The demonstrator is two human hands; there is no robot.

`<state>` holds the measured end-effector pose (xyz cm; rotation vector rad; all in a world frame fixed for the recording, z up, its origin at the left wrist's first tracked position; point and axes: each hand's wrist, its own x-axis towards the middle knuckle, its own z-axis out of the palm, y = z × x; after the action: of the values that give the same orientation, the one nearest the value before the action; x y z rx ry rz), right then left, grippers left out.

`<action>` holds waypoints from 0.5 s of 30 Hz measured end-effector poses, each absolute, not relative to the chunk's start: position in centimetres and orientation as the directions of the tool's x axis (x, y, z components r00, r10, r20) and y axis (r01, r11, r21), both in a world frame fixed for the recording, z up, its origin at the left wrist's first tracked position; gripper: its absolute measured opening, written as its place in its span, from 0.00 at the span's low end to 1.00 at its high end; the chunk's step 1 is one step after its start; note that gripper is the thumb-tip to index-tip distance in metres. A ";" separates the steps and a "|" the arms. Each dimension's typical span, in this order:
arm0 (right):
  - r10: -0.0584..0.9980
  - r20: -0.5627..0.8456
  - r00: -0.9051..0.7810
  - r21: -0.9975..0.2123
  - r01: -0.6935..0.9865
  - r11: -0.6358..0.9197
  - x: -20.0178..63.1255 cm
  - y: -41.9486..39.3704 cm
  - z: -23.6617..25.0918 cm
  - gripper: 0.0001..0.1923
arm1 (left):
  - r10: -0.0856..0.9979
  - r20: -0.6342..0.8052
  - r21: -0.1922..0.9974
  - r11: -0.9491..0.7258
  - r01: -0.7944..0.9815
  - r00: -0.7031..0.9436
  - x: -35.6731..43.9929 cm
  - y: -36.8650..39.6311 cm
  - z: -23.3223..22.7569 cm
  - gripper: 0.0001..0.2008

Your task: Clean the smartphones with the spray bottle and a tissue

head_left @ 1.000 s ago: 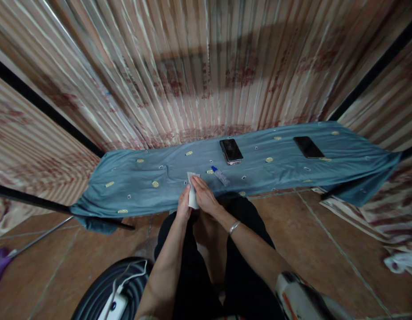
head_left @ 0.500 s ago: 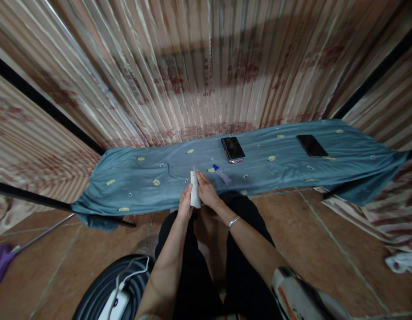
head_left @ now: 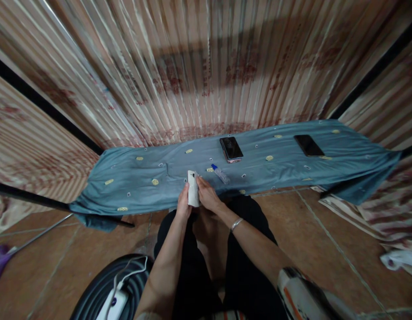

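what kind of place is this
Probably a room in a home, used as a makeshift workspace: striped curtains hang behind a low surface draped in blue cloth, the floor is brown tile, and two phones lie on the cloth.

Place: a room in a home.
Backdrop: striped curtain, hanging just behind the worktop.
Worktop: draped in a blue cloth with two phones on it.
Floor: brown tiles below the worktop.
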<state>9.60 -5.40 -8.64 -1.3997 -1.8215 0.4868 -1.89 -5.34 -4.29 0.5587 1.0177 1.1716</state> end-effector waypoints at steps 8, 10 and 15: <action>0.901 0.409 -0.147 -0.655 0.640 0.402 9.5 -7.0 -8.3 0.31 | 0.916 -0.400 0.785 0.362 -0.503 0.035 -1.7 -5.2 -4.0 0.17; 0.889 0.429 -0.159 -0.642 0.639 0.424 9.4 -7.4 -8.0 0.30 | 0.916 -0.399 0.787 0.362 -0.500 0.035 -1.7 -5.2 -4.0 0.17; 0.881 0.445 -0.160 -0.639 0.633 0.437 9.1 -7.8 -7.2 0.30 | 0.927 -0.376 0.815 0.337 -0.472 0.012 -1.7 -5.3 -4.3 0.18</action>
<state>9.15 -7.83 -7.20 -1.2821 -1.8842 0.3889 -1.72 -5.34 -4.26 0.5452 1.0592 1.1783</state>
